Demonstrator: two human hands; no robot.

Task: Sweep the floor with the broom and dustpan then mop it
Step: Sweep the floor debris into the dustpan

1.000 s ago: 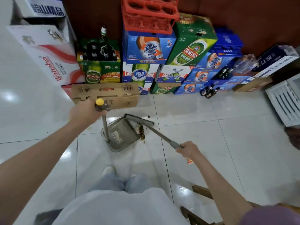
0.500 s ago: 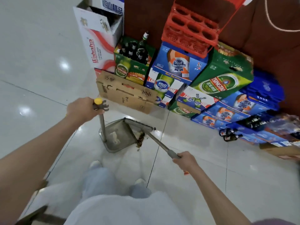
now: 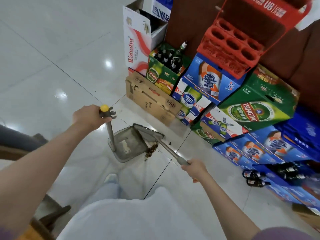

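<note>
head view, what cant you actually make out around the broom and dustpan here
Head view:
- Broom bristles: mostly hidden under the broom's own head.
- Brown debris at the dustpan lip: too small to identify.
- Left hand fingers: hidden behind the hand's back where it holds the dustpan handle.
- End of the broom handle: hidden by the right hand.
- Bottles on the floor: blurred, labels unreadable.
</note>
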